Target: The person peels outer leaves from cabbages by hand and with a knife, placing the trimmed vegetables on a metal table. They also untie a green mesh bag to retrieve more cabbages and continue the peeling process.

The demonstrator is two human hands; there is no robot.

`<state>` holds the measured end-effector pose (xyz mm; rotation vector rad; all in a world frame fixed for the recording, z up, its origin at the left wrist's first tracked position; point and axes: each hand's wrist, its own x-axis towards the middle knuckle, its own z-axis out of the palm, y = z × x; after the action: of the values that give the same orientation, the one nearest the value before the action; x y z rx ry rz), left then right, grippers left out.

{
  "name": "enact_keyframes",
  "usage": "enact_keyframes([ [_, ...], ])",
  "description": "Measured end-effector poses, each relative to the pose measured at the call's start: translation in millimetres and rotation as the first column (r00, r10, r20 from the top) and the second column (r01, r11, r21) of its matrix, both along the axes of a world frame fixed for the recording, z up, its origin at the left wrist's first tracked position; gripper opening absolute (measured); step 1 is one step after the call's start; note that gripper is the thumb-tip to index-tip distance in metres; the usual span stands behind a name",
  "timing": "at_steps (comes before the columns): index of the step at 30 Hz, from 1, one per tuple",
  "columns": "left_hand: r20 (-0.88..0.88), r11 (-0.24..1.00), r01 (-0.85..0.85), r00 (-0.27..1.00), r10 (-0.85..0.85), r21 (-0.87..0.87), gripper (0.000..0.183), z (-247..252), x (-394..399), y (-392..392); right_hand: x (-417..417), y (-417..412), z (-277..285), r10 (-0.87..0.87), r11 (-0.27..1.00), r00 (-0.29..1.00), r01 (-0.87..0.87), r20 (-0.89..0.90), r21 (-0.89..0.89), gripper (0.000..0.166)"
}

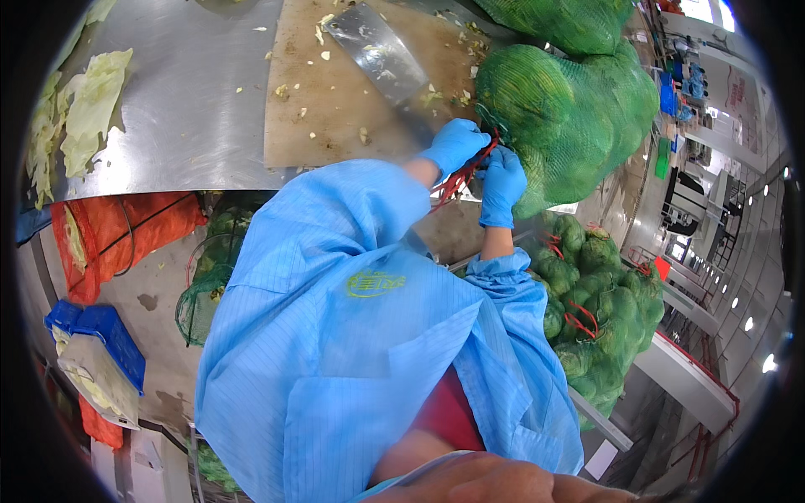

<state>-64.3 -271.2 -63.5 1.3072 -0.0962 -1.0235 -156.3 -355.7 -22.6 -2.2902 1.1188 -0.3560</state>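
Observation:
A green mesh sack of cabbages (582, 119) rests at the right end of the worktop, its gathered neck turned towards me. Both my hands wear blue gloves and meet at that neck. With bent fingers, my left hand (456, 149) grips the red string (462, 179), whose loose strands hang below. Close beside it, my right hand (504, 187) pinches the tied neck and string from the near side. The fingertips partly hide the knot. On the stained cutting board (327, 119) beyond my left hand lies a broad metal cleaver blade (379, 53); its handle is blurred or hidden.
Cabbage leaves (94, 107) lie on the steel table (195, 94) at left. Another green sack (566, 22) sits at the far right. Stacked cabbage sacks (597, 302) stand beside me at right. An orange mesh bag (135, 232) and blue crate (110, 339) are at left.

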Motion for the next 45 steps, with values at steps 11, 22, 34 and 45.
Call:
enact_keyframes([
  [11, 0.578, 0.943, 0.054, 0.778, -0.246, 0.328, 0.016, 11.4, -4.4, 12.0, 2.7, -4.3, 16.6, 0.098, 0.920, 0.934, -0.217, -0.345, -0.326, 0.019],
  [22, 0.817, 0.951, -0.108, 0.546, -0.188, 0.291, 0.008, -3.3, -19.3, 16.7, 18.1, 6.9, 12.3, 0.086, 0.915, 0.921, -0.224, -0.379, -0.337, 0.019],
  [34, 0.856, 0.956, -0.094, 0.477, -0.201, 0.277, 0.008, -8.1, -22.8, 19.0, 23.4, 10.8, -1.8, 0.013, 0.877, 0.917, -0.201, -0.398, -0.437, 0.021],
  [45, 0.582, 0.975, 0.001, 0.802, -0.133, 0.221, 0.017, 7.0, 2.1, 12.6, 12.7, 8.6, -18.0, -0.029, 0.832, 0.971, -0.109, -0.238, -0.544, 0.016],
])
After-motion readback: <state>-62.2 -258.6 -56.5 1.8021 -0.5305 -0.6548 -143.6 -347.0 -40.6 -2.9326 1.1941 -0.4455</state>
